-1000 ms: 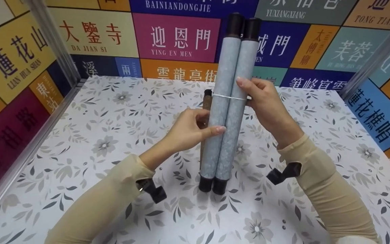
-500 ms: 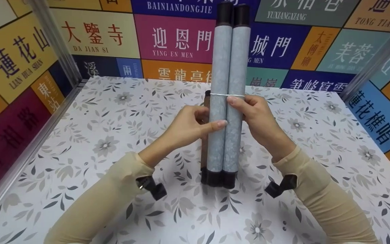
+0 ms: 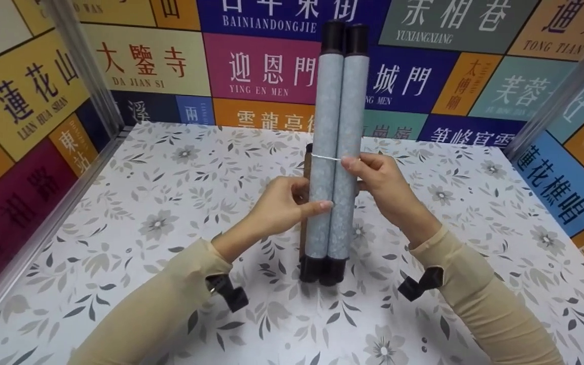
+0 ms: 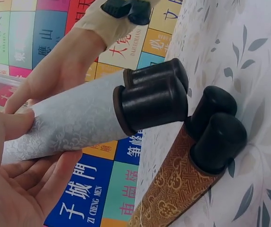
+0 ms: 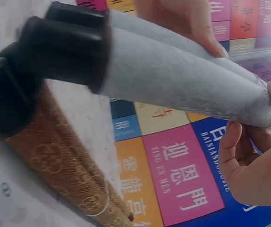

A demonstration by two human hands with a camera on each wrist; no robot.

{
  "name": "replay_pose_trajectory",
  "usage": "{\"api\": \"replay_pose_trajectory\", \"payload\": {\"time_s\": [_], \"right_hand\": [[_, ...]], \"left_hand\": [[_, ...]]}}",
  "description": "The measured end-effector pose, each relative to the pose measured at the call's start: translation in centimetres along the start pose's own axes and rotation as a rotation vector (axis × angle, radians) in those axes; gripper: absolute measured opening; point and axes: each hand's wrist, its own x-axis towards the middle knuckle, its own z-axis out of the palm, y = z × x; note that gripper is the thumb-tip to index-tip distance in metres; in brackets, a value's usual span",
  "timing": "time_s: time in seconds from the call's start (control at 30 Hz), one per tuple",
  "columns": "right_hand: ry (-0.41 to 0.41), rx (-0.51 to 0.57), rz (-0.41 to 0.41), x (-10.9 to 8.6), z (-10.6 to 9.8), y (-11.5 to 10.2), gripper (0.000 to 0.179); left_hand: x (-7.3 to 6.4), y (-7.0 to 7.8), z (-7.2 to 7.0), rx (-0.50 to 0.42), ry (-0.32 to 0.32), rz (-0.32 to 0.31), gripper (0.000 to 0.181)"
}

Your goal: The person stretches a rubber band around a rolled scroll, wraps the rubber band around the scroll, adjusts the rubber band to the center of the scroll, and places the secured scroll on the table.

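A pale grey scroll (image 3: 327, 101), rolled from both ends into two side-by-side rolls with black knobs (image 4: 152, 104), stands nearly upright before me. A thin white string (image 3: 325, 157) crosses it around mid-length. My left hand (image 3: 279, 205) grips the lower half, thumb in front and fingers behind. With my right hand (image 3: 388, 185) I pinch the right roll beside the string, thumb in front. A brown, gold-patterned scroll (image 4: 173, 189) with black knobs lies on the table behind the grey one, mostly hidden in the head view.
The table (image 3: 135, 284) wears a white cover printed with grey flowers and leaves. Panels of coloured signs (image 3: 261, 66) rise at the back and both sides. Metal posts (image 3: 86, 66) stand at the back corners.
The grey scroll has swung from a rightward lean to nearly upright, its top moving left. My right hand has shifted left with it, its thumb now beside the string. My left hand keeps its grip.
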Motion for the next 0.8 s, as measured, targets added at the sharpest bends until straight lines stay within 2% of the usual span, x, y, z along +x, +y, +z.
{"api": "replay_pose_trajectory", "payload": {"time_s": [0.17,0.3,0.43,0.57,0.8], "right_hand": [[-0.009,-0.044,0.043,-0.6,-0.3,0.9,0.022],[-0.048,-0.055,0.098,-0.9,-0.8,1.0,0.022],[-0.002,0.014,0.049,-0.3,-1.3,0.3,0.026],[0.040,0.081,-0.011,0.3,-0.8,0.1,0.025],[-0.005,0.017,0.111,-1.4,0.6,2.0,0.017]], "left_hand": [[0.3,0.0,-0.4,-0.071,-0.026,-0.007,0.034],[0.4,0.0,-0.3,-0.071,-0.034,-0.018,0.034],[0.3,0.2,-0.2,-0.061,-0.027,-0.001,0.032],[0.2,0.1,-0.1,-0.044,-0.036,0.027,0.034],[-0.2,-0.3,-0.2,-0.084,-0.055,0.014,0.033]]}}
